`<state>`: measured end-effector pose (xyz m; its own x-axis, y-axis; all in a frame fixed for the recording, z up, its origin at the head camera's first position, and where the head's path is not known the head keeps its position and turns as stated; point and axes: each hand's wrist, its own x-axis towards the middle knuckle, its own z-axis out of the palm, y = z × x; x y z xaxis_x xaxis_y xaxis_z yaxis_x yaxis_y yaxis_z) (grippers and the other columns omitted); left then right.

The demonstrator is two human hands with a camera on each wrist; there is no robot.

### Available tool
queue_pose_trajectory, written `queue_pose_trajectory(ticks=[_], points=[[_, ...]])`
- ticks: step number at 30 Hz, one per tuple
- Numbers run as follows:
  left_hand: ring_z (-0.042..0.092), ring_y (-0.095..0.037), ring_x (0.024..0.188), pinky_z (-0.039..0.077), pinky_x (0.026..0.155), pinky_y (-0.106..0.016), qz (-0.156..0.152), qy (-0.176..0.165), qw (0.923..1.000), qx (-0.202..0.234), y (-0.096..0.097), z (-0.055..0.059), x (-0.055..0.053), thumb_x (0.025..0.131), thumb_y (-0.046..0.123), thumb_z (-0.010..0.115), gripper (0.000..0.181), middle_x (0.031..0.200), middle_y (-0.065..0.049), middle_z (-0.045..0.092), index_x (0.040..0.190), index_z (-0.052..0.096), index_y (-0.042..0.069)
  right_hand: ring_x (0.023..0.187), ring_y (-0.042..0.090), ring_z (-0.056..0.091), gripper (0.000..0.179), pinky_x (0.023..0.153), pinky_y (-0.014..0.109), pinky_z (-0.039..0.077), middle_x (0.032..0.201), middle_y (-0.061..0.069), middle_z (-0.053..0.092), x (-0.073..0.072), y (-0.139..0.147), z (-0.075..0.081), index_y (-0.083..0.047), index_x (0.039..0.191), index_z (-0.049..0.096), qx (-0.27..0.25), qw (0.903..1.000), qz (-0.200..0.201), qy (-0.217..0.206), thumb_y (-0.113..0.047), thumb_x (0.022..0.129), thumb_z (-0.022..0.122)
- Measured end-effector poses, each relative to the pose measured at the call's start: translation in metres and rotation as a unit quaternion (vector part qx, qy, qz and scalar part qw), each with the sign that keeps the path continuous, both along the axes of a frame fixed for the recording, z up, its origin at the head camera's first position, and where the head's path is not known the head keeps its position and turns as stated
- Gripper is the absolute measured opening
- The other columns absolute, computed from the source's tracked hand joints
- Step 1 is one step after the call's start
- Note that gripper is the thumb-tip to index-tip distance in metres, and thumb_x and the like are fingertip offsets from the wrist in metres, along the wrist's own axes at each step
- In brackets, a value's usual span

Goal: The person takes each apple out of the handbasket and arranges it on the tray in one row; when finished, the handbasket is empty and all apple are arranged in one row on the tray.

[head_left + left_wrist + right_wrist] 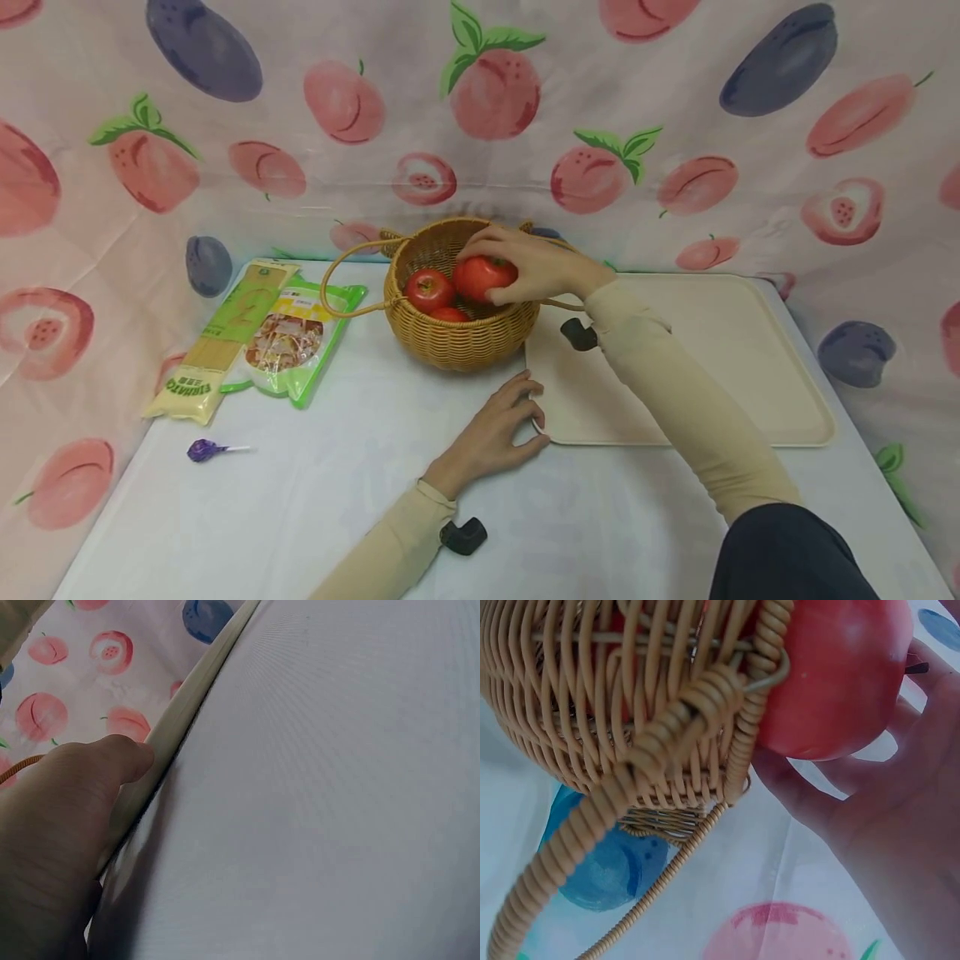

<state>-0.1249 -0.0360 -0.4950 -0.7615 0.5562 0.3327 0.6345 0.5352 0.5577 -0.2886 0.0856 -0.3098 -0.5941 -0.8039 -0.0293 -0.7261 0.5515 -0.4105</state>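
Note:
My right hand (517, 258) grips a red apple (480, 279) at the right side of a wicker basket (461, 346). Its fingers curve round the apple in the right wrist view, where a dark stem shows and the apple (840, 682) stands at the basket rim (769, 645). Two other red apples lie inside the basket, one (430, 290) in plain sight and one (450, 315) mostly hidden. My left hand (491, 429) rests at the near left corner of a cream tray (720, 358), fingers loosely bent. In the left wrist view, its thumb lies against the tray's rim (176, 724).
Left of the basket lie a noodle packet (225, 342) and a green-edged food bag (292, 342). A purple-wrapped lollipop (202, 451) is nearer the front left. The basket's left handle (327, 283) sticks out towards the bag. A fruit-print cloth (420, 100) hangs behind.

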Motion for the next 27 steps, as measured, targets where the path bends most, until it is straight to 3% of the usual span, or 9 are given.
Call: queue_pose_trajectory(ticks=[10,16,27], points=[[0.027,-0.022,0.143,0.026,0.119,-0.037,-0.008,0.002,0.9999,-0.006,0.0,0.001,0.0,0.085,0.033,0.068,0.016,0.132,-0.004,0.048,0.089,0.059,0.02,0.137,0.021,0.029,0.057,0.103,0.047,0.042,0.145,-0.007,0.034,0.003,0.015,0.007,-0.034,0.135,0.046,-0.041,0.9987,-0.03,0.004,-0.036,0.081,0.065],[0.026,-0.03,0.143,0.024,0.12,-0.038,-0.004,-0.001,1.0,0.006,0.0,0.002,0.0,0.084,0.031,0.069,0.016,0.132,-0.006,0.047,0.089,0.059,0.019,0.13,0.019,0.038,0.058,0.098,0.045,0.046,0.146,-0.006,0.033,0.004,0.025,0.011,-0.032,0.136,0.046,-0.065,0.9971,-0.037,-0.011,-0.036,0.081,0.065],[0.026,-0.028,0.143,0.024,0.12,-0.038,-0.004,-0.012,0.9999,0.002,0.001,0.0,0.001,0.085,0.032,0.068,0.016,0.132,-0.004,0.047,0.089,0.059,0.02,0.125,0.018,0.041,0.058,0.098,0.046,0.046,0.144,-0.005,0.036,0.005,0.048,0.012,-0.034,0.134,0.047,-0.095,0.9938,-0.057,0.006,-0.029,0.08,0.067]])
